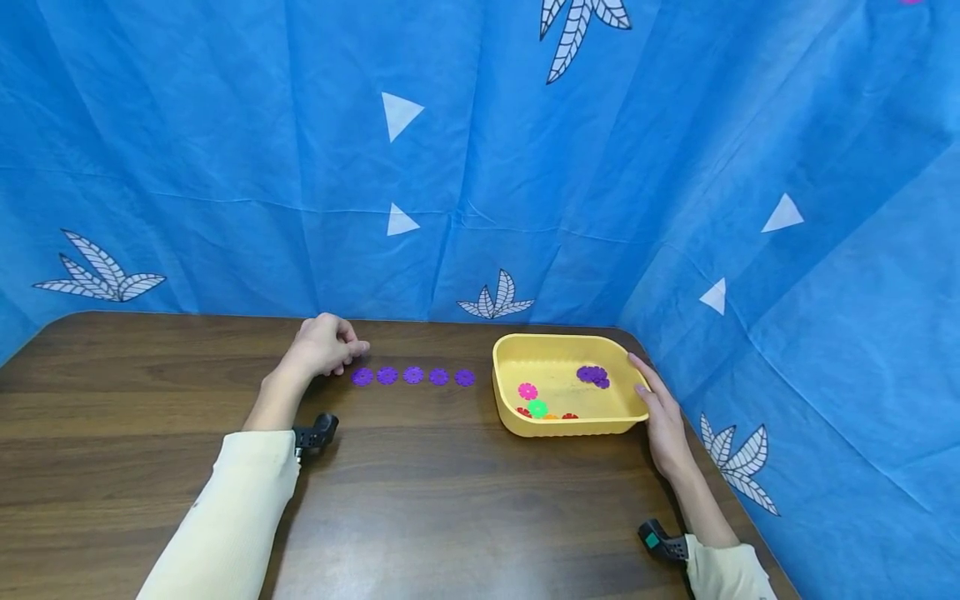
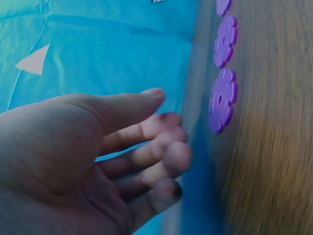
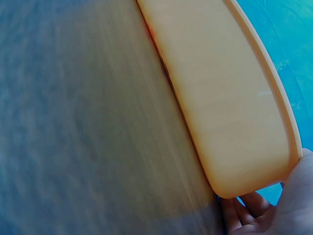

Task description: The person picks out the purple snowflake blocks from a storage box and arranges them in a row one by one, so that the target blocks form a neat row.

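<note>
A row of several purple snowflake discs [image 1: 413, 375] lies flat on the wooden table, left of a yellow plastic basket [image 1: 570, 429]. Just above the row's left end is my left hand [image 1: 324, 345]. In the left wrist view, that hand's fingers [image 2: 168, 156] are loosely bent, with nothing between them and the thumb, apart from the nearest purple disc [image 2: 223, 100]. My right hand [image 1: 666, 429] holds the basket's right end. The right wrist view shows its thumb by the rim and its fingers [image 3: 244, 210] against the outside, partly hidden.
Inside the basket, a small cluster of purple discs [image 1: 592, 375] lies toward the right. A pink disc [image 1: 528, 391], a green disc [image 1: 537, 408] and a few red and orange ones lie at the front left. A blue curtain [image 1: 337, 167] hangs along the table's back and right edges.
</note>
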The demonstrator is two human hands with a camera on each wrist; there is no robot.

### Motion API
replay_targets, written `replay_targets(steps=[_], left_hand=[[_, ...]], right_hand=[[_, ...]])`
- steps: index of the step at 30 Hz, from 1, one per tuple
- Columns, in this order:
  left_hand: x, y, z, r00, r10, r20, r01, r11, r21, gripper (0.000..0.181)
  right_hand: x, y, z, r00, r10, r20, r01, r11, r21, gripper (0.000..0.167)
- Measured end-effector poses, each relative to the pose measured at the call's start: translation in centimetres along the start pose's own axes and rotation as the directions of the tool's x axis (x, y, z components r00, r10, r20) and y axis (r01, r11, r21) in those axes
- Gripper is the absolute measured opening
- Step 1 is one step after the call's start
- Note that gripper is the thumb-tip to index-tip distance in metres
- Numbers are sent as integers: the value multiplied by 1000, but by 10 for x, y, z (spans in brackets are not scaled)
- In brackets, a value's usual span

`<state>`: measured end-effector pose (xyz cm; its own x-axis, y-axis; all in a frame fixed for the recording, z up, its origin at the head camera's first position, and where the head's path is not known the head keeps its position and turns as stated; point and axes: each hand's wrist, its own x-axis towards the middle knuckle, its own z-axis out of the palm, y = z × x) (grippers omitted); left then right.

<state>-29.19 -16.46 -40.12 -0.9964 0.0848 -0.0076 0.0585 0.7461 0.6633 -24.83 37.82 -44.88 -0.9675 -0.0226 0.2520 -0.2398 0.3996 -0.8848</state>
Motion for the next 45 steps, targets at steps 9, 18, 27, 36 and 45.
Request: replay_targets(steps=[9,18,27,36,45], left_hand=[[5,27,20,985,91,-146,-99,994,-50,25],[9,51,34,978,136,-156,-138,990,1,25],[16,93,57,973,144,-182,-170,976,-134,24],[26,157,94,965,194,-179,-243,916,-319,22],[29,211,146,965,243,-101,-263,877,-401,21]], right_hand=[[-1,1,0,1000,-2,-11,3,1000,4,50],[-1,-1,1,1000,-26,-13,27,999,41,49],[0,2,1,1000,-7,-15,8,1000,30,49],[1,2,4,1000,14,-28,-13,999,36,48],[1,3,5,999,22,-45,-20,999,50,47]])
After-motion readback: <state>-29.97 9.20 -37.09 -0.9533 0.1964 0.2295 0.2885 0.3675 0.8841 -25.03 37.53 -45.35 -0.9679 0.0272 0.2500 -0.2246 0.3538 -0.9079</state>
